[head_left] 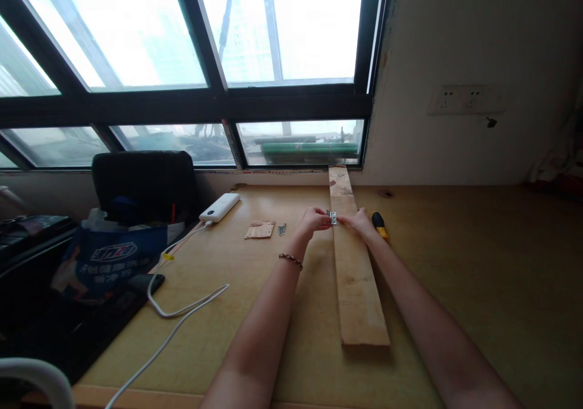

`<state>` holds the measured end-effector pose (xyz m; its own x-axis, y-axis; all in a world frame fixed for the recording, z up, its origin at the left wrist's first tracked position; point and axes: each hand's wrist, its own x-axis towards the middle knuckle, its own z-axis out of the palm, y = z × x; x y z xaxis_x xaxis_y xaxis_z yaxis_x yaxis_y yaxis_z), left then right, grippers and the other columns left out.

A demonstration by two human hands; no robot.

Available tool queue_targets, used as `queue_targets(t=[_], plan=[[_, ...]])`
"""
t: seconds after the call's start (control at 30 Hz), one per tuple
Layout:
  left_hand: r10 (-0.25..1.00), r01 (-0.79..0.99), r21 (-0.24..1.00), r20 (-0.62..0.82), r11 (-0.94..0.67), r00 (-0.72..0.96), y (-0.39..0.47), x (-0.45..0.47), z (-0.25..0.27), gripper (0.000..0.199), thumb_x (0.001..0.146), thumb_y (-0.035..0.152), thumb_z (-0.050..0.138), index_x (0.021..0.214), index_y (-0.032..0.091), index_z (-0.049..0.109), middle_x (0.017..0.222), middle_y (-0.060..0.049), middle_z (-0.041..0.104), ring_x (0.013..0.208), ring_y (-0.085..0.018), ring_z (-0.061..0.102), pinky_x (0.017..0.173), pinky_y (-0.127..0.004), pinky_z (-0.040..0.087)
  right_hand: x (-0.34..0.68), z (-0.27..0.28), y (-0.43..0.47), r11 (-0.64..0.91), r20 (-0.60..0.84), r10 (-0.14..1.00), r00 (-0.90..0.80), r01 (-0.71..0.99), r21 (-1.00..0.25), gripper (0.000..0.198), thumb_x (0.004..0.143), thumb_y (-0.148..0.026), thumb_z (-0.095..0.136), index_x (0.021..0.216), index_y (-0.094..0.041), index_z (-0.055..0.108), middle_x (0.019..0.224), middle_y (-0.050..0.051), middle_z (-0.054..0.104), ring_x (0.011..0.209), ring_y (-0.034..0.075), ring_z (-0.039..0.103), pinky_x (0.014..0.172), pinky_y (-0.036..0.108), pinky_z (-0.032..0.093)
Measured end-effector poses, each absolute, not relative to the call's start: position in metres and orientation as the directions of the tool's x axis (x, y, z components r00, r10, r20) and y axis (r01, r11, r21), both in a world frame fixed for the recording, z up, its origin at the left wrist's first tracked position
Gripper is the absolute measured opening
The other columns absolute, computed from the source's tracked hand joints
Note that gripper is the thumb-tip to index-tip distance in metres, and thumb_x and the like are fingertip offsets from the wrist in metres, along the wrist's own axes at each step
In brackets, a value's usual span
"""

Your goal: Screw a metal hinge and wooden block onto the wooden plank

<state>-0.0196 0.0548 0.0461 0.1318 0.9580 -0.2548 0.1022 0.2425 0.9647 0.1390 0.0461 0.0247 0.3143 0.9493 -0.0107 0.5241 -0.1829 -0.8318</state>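
A small silver metal hinge (pixel 334 218) with holes sits at the left edge of a long wooden plank (pixel 359 287). My left hand (pixel 314 220) pinches the hinge from the left, its fingers closed at that side. From the right, my right hand (pixel 359 222) reaches across the plank, with fingertips pressed to the hinge's other side. The plank lies lengthwise on the table, its far end near the window. Just right of my right hand lies a screwdriver (pixel 379 225) with a black and yellow handle, partly hidden by the wrist. Several screws (pixel 282 229) lie left of my left hand.
A small thin wooden piece (pixel 260 230) lies beside the screws on the table (pixel 455 275). A white power bank (pixel 220 207) trails a white cable (pixel 182 315) across the left side. Beyond the left edge are a black chair (pixel 143 181) and a blue bag (pixel 109 257).
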Motion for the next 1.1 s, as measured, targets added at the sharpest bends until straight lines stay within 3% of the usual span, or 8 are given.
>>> queue_targets(t=[0.2, 0.3, 0.43, 0.63, 0.9, 1.0, 1.07, 1.1], plan=[[0.997, 0.3, 0.95, -0.076, 0.081, -0.03, 0.059, -0.049, 0.05, 0.017, 0.061, 0.009, 0.063, 0.077, 0.012, 0.057, 0.066, -0.005, 0.065, 0.062, -0.015, 0.064, 0.06, -0.023, 0.05, 0.153, 0.038, 0.019, -0.054, 0.334, 0.867, 0.369, 0.737, -0.674, 0.075, 0.068, -0.05, 0.062, 0.124, -0.009, 0.033, 0.116, 0.023, 0.05, 0.106, 0.032, 0.051, 0.084, 0.039, 0.042], [0.983, 0.512, 0.859, 0.096, -0.003, -0.154, 0.055, -0.091, 0.046, 0.016, 0.064, 0.015, 0.06, 0.08, 0.014, 0.06, 0.074, -0.006, 0.068, 0.069, -0.015, 0.065, 0.059, -0.021, 0.047, 0.175, 0.032, -0.009, 0.07, 0.479, 0.831, 0.284, 0.8, -0.596, 0.065, 0.072, -0.048, 0.059, 0.121, -0.013, 0.036, 0.112, 0.019, 0.052, 0.103, 0.031, 0.051, 0.085, 0.04, 0.041], [0.898, 0.659, 0.746, 0.218, 0.099, -0.382, 0.039, -0.149, 0.027, 0.017, 0.067, 0.023, 0.058, 0.081, 0.015, 0.063, 0.082, -0.007, 0.069, 0.077, -0.017, 0.064, 0.066, -0.022, 0.046, 0.204, 0.012, -0.048, 0.173, 0.631, 0.743, 0.224, 0.847, -0.503, 0.05, 0.079, -0.047, 0.051, 0.116, -0.015, 0.041, 0.109, 0.016, 0.054, 0.103, 0.029, 0.049, 0.089, 0.041, 0.038], [0.799, 0.71, 0.659, 0.274, 0.249, -0.535, 0.024, -0.187, 0.002, 0.016, 0.072, 0.025, 0.054, 0.08, 0.016, 0.065, 0.085, -0.008, 0.068, 0.085, -0.02, 0.062, 0.077, -0.027, 0.044, 0.22, -0.01, -0.064, 0.124, 0.625, 0.703, 0.34, 0.807, -0.578, 0.043, 0.079, -0.049, 0.048, 0.108, -0.017, 0.045, 0.103, 0.014, 0.057, 0.096, 0.027, 0.052, 0.085, 0.04, 0.04], [0.78, 0.731, 0.542, 0.203, 0.414, -0.592, 0.024, -0.186, 0.004, 0.024, 0.072, 0.035, 0.053, 0.086, 0.02, 0.066, 0.089, -0.013, 0.067, 0.088, -0.03, 0.061, 0.068, -0.034, 0.044, 0.214, 0.008, -0.069, 0.156, 0.637, 0.683, 0.356, 0.781, -0.604, 0.031, 0.078, -0.035, 0.046, 0.101, -0.016, 0.054, 0.101, 0.013, 0.057, 0.099, 0.027, 0.047, 0.089, 0.042, 0.035], [0.808, 0.752, 0.519, 0.182, 0.406, -0.561, 0.027, -0.188, 0.001, 0.024, 0.071, 0.034, 0.053, 0.086, 0.02, 0.065, 0.091, -0.013, 0.067, 0.088, -0.031, 0.061, 0.068, -0.035, 0.044, 0.197, 0.038, -0.096, 0.26, 0.537, 0.738, 0.408, 0.563, -0.784, 0.026, 0.074, -0.029, 0.046, 0.093, -0.019, 0.06, 0.088, 0.008, 0.056, 0.085, 0.023, 0.049, 0.078, 0.036, 0.04], [0.817, 0.762, 0.511, 0.18, 0.398, -0.548, 0.03, -0.19, -0.002, 0.025, 0.071, 0.035, 0.053, 0.087, 0.02, 0.065, 0.094, -0.014, 0.067, 0.088, -0.031, 0.061, 0.069, -0.035, 0.044, 0.176, 0.061, -0.132, 0.291, 0.32, 0.871, 0.374, 0.134, -0.947, 0.026, 0.071, -0.029, 0.049, 0.093, -0.02, 0.061, 0.076, 0.003, 0.051, 0.062, 0.015, 0.044, 0.058, 0.028, 0.039], [0.818, 0.763, 0.511, 0.182, 0.396, -0.546, 0.031, -0.191, -0.004, 0.026, 0.071, 0.036, 0.053, 0.087, 0.02, 0.065, 0.095, -0.014, 0.066, 0.088, -0.031, 0.061, 0.07, -0.035, 0.044, 0.162, 0.072, -0.155, 0.258, 0.213, 0.941, 0.262, -0.151, -0.954, 0.026, 0.071, -0.03, 0.049, 0.092, -0.021, 0.062, 0.068, 0.001, 0.046, 0.054, 0.012, 0.039, 0.05, 0.025, 0.034]])
